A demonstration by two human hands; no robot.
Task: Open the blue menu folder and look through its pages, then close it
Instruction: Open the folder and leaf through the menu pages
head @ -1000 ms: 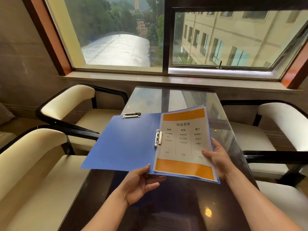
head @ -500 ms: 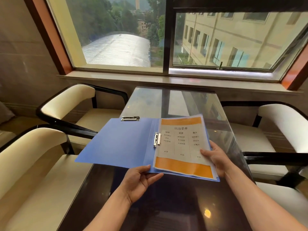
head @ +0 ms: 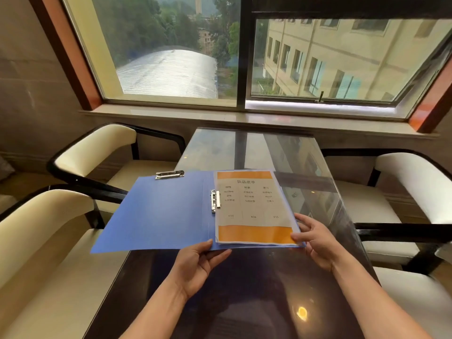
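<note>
Two bare forearms, no sleeves; left hand (head: pixel 195 263), right hand (head: pixel 318 243) without rings, watch or gloves.

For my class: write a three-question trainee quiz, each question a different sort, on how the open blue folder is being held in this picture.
1. True or false: the blue folder is closed.
2. Which hand touches the menu page? A left hand B right hand
3. Fill in: the metal clip sits at the page's ___ edge.

Key: 1 false; 2 B; 3 left
</note>
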